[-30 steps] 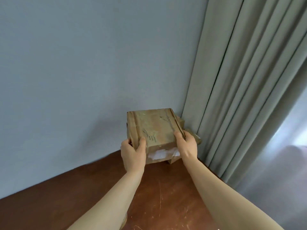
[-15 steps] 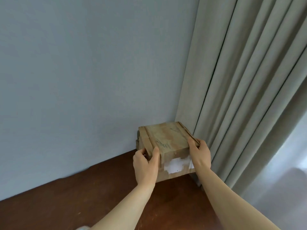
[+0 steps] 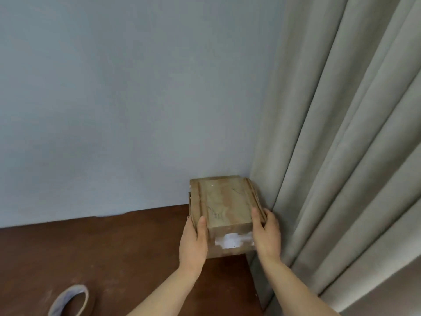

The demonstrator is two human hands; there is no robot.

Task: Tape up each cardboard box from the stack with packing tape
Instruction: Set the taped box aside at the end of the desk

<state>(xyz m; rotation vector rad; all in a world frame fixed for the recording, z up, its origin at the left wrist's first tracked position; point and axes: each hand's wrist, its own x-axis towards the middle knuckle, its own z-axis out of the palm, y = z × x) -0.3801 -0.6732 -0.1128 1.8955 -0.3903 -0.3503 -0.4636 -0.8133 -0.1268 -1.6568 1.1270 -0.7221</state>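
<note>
At the far right corner of a dark brown wooden worktop (image 3: 114, 247), where a pale blue-grey wall (image 3: 114, 87) meets a long grey curtain (image 3: 341, 156), a person holds a small cardboard box (image 3: 224, 201) between two bare hands. The box is closed, so whatever is inside it is hidden. Its top face looks glossy, as if clear tape covers it, with raised strips along the left and right edges and some faint pen marks. A torn white label (image 3: 232, 240) shows on the side facing the viewer. The left hand (image 3: 194, 242) grips the near left corner, with the thumb lying on top and the fingers curled round the left side. The right hand (image 3: 267, 236) grips the near right corner in the same way, with the thumb on the top edge and the fingers wrapped round the side next to the curtain. It is not clear whether the box rests on the worktop or is held just above it. Near the front left edge of the worktop, well apart from the box, lies a roll of packing tape (image 3: 70, 302), partly cut off by the bottom of the view.
</note>
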